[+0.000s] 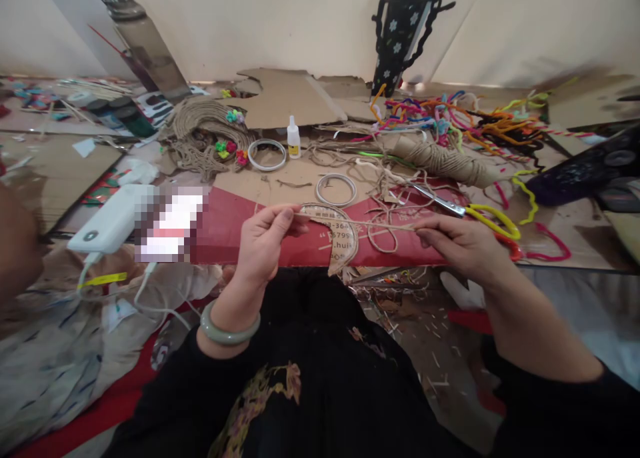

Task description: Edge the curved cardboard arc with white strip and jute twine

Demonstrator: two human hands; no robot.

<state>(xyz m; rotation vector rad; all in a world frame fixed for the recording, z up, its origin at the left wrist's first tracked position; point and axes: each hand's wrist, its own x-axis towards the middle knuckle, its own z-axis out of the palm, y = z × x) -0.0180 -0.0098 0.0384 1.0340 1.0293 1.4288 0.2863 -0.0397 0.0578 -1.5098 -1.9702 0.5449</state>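
A length of jute twine [367, 226] runs nearly straight between my two hands. My left hand [267, 241] pinches one end between thumb and fingers; a green bangle [230, 328] circles that wrist. At the other end my right hand [457, 245] pinches the twine too. Under the strand lies a crescent-shaped cardboard piece [345, 241] with printed figures and a cord along its curved edge. Its lower tip reaches the front edge of the red board [285, 245]. Loops of loose twine [383, 238] lie beside my right hand.
Yellow-handled scissors [450, 208], a twine roll [445, 161], a small glue bottle [293, 141] and two rings, one here [337, 190], lie behind my hands. Coloured pipe cleaners [460, 115] heap at back right. A power bank [113, 218] and a blurred-out phone [173, 225] are at left, near another person's arm [17, 238].
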